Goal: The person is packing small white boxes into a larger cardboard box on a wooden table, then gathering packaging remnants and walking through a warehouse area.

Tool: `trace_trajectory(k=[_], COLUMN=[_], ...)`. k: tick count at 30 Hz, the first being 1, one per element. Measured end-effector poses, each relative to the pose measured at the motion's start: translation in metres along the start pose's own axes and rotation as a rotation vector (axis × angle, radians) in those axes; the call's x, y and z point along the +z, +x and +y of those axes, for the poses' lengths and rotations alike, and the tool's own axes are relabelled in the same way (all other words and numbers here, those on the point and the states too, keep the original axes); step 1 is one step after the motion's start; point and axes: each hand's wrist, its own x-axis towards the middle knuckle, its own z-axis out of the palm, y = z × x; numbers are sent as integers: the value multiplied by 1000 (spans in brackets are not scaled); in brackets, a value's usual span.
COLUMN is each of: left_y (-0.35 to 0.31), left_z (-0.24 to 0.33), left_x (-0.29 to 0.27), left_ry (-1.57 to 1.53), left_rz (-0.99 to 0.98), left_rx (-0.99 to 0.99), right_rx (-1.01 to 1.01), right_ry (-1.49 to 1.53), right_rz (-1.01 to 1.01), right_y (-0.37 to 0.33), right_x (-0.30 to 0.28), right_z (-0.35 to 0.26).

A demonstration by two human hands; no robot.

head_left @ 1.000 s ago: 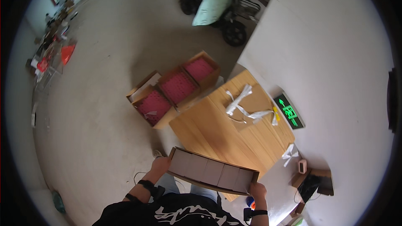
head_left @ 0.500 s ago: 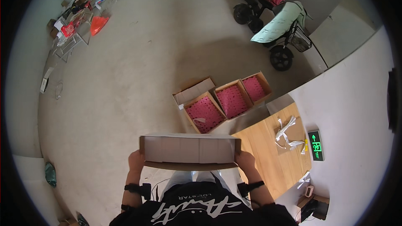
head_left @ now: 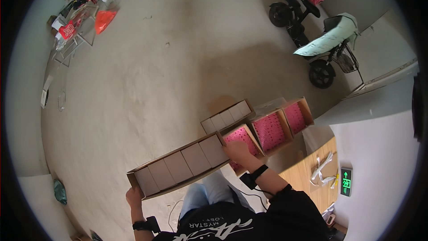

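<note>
Between my two hands is a long, shallow open cardboard carton [head_left: 187,180], holding a row of several pale grey-white small boxes [head_left: 174,166]. My left hand [head_left: 134,197] grips its near left end, and my right hand [head_left: 240,151] grips the far right end. The carton slants, its right end farther from me. Just beyond my right hand stands an open carton lined with pink dotted material [head_left: 240,135], partly hidden by that hand. Behind it lies a similar long carton [head_left: 250,108] with its own row of pale boxes.
Two more pink-lined cartons [head_left: 288,129] stand to the right. A wooden table [head_left: 303,169] with white strips [head_left: 322,172] is at my right, beside the wall with a green exit sign [head_left: 346,181]. Electric scooters [head_left: 323,58] are parked far right; a cluttered folding table [head_left: 73,40] stands far left.
The held carton has swung from level to slanted, its left end nearer me and its right end by the pink-lined cartons. The scene has shifted right and down in view. Both hands keep their hold.
</note>
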Motion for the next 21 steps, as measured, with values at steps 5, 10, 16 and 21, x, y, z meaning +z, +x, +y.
trace_trajectory(k=[5,10,16,21], left_y=[115,233,331,353], left_z=[84,146,234,257], left_x=[45,163,343,471], left_ry=[-99,-262,-474,-419], left_rz=[-62,-69,-319,-449], left_rx=[-98,1,-55,-84], right_rx=[-15,185,397,514], right_ry=[-59,-104,-69,-144], right_rz=[27,177,223,191], right_y=[135,271,409,479], right_x=[-21,-27,-11,9], right_z=[35,95,204,264])
